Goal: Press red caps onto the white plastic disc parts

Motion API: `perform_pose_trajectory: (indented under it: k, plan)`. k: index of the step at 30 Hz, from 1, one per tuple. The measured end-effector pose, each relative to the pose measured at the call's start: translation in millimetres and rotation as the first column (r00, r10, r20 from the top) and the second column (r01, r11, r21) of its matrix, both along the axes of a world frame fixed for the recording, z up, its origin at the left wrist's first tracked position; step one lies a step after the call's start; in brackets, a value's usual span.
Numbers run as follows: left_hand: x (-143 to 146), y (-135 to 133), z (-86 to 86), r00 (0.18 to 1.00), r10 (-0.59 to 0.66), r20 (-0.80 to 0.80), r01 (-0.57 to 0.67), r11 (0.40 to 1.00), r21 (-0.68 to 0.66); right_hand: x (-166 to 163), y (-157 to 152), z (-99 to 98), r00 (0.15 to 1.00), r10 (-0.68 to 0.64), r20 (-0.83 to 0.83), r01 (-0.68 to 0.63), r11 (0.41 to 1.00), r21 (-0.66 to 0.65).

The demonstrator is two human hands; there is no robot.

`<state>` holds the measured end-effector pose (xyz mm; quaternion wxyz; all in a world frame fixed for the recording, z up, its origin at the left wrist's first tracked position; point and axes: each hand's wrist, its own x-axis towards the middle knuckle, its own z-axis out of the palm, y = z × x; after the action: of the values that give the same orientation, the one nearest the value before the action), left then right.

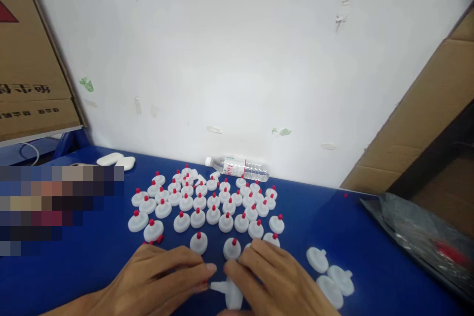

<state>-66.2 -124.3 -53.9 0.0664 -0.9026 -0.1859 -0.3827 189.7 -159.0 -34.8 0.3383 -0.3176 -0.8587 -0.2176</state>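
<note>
My right hand [276, 274] is closed on a white plastic nozzle lid [233, 296], which is tilted on its side with its bare spout pointing left. My left hand [166, 276] is pinched just beside the spout's tip. A trace of red shows between its thumb and finger, apparently a small red tip cap, mostly covered by the fingers. Beyond both hands stand many white lids [225, 222] with red tips, upright in loose rows. Three lids without red tips [329, 292] lie at the right. A few loose red caps [159, 239] are beside the left hand.
A clear plastic bottle [239, 167] lies against the white wall [237, 59]. Two white oval objects [111, 159] are at the back left of the blue table [89, 276]. A grey plastic bag [411, 237] with something red sits at the right, by cardboard [411, 108]. A blurred-out patch covers the left edge.
</note>
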Motion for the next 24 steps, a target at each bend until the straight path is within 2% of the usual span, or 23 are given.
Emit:
perform_pose_trajectory:
  k: [4, 6, 10, 12, 14, 17, 21, 24]
  plan:
    - [-3.1, 1.8, -11.8, 0.994, -0.07, -0.078, 0.062, 0.993, -0.099, -4.4, -0.1, -7.3, 0.999, -0.001, -0.045, 0.0, 1.0, -0.006]
    - [-0.4, 2.6, -12.7, 0.994, -0.091, -0.062, 0.083, 0.989, -0.119, -5.6, -0.8, -7.6, 0.999, 0.001, -0.048, -0.002, 1.0, -0.023]
    - [10.1, 2.2, -3.6, 0.993, -0.117, -0.016, 0.115, 0.987, -0.111, -10.2, -1.3, -10.5, 0.985, -0.047, -0.166, 0.049, 0.999, 0.01]
    - [14.4, 1.0, 2.3, 0.992, -0.123, 0.0, 0.122, 0.988, -0.098, -12.4, -0.7, -14.8, 0.989, -0.044, -0.141, 0.043, 0.999, -0.004]
    - [16.6, -0.2, 6.7, 0.995, -0.091, 0.031, 0.093, 0.994, -0.063, -13.3, 0.0, -20.2, 0.992, -0.037, -0.124, 0.036, 0.999, -0.009]
    - [16.0, -0.2, 8.4, 0.999, -0.038, 0.005, 0.038, 0.998, -0.04, -10.9, -0.2, -26.5, 0.973, -0.057, -0.224, 0.07, 0.996, 0.049]
    - [12.8, 2.9, 1.8, 0.997, -0.002, -0.074, -0.006, 0.993, -0.118, -5.4, -1.8, -24.0, 0.998, -0.063, -0.017, 0.062, 0.995, -0.073]
    - [14.6, 3.8, -0.4, 0.999, 0.015, -0.052, -0.022, 0.992, -0.127, -6.7, -0.2, -17.7, 0.996, -0.044, -0.078, 0.044, 0.999, -0.006]
